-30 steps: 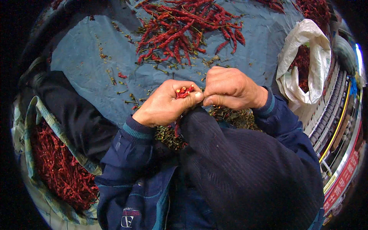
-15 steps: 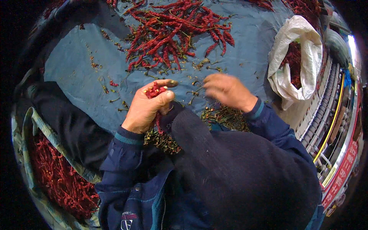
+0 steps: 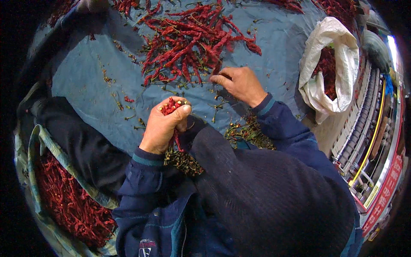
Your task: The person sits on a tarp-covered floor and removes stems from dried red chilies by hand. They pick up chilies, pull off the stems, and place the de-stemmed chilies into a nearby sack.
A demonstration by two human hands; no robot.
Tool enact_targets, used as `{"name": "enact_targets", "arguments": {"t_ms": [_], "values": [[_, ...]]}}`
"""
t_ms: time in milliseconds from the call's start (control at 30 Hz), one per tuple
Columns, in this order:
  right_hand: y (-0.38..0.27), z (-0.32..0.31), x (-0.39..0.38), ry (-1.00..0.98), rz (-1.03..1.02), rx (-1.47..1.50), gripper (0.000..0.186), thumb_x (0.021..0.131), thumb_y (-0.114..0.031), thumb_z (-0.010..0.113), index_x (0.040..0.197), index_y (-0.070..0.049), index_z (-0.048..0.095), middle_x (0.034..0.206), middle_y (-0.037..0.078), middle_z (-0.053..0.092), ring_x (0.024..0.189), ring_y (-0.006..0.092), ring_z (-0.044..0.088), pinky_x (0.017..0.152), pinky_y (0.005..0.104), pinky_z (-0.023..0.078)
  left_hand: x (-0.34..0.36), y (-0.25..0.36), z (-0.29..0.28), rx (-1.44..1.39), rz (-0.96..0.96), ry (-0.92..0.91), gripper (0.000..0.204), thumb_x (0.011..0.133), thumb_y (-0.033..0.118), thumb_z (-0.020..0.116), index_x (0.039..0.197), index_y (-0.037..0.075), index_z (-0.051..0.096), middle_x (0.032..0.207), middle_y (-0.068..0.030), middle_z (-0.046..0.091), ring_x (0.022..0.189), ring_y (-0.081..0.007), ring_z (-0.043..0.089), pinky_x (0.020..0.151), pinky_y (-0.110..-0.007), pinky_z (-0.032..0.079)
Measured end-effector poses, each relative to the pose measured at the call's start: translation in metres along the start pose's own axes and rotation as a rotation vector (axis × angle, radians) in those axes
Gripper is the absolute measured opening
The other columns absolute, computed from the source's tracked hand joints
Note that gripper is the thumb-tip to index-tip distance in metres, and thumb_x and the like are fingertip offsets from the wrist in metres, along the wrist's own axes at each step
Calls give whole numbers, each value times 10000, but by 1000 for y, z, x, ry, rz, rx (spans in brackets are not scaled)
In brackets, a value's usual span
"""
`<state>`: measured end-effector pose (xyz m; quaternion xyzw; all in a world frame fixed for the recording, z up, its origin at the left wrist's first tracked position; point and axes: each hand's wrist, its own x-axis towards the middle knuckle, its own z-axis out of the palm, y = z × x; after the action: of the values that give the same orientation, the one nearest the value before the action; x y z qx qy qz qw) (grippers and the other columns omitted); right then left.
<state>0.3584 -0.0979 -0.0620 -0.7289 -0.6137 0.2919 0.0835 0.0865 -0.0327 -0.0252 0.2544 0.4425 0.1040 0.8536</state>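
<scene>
My left hand [image 3: 159, 129] is closed around a bunch of dried red chillies [image 3: 170, 106], their pale stemless ends showing above the thumb and forefinger. A red tip pokes out below the palm. To the upper right of it, my right hand [image 3: 245, 85] pinches at the near edge of a loose pile of dried chillies [image 3: 184, 45]. One dark red chilli [image 3: 217, 67] meets its fingertips. The pile lies on a blue cloth [image 3: 81, 92], with green stalks scattered along its near side.
A white woven sack [image 3: 307, 64] with chillies inside stands open at the right, beside a rack-like metal structure [image 3: 357, 128]. Chillies [image 3: 70, 201] fill a cloth-edged sack at lower left. Heaps of plucked stalks [image 3: 250, 133] lie near my lap. Dark fabric [image 3: 77, 137] stretches across the left.
My right hand has moved left and a little up, from blurred motion over the cloth to a pinch at the pile's edge. My left forefinger has curled in over the bunch.
</scene>
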Motion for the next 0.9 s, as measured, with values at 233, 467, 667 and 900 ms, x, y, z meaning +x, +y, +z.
{"name": "enact_targets", "arguments": {"t_ms": [233,467,667,900], "values": [[85,-33,12,640,222,-226,242,874,-234,737,1003,-31,704,962,157,708,877,295,692,767,377,526,-2,2,-4,1,22,21,190,918,196,727,1019,82,615,732,28,555,591,-80,512,548,-240,420],[99,-32,1,282,246,73,297,886,-295,723,1027,-36,696,852,111,687,793,264,666,722,396,527,3,-1,0,7,18,6,209,939,199,710,1062,45,637,745,18,577,606,-79,522,556,-242,430],[-19,-30,-28,-4,491,927,264,953,-263,685,1046,-18,713,796,-17,664,640,62,592,575,240,480,13,1,22,101,23,14,378,971,197,681,1302,23,623,818,32,597,637,-52,517,576,-226,443],[-79,-9,-35,11,12,537,210,891,-229,726,922,-23,707,820,162,695,729,292,688,653,371,525,28,-17,29,150,113,65,296,956,172,709,1208,27,652,839,53,618,675,-32,514,581,-205,430]]}}
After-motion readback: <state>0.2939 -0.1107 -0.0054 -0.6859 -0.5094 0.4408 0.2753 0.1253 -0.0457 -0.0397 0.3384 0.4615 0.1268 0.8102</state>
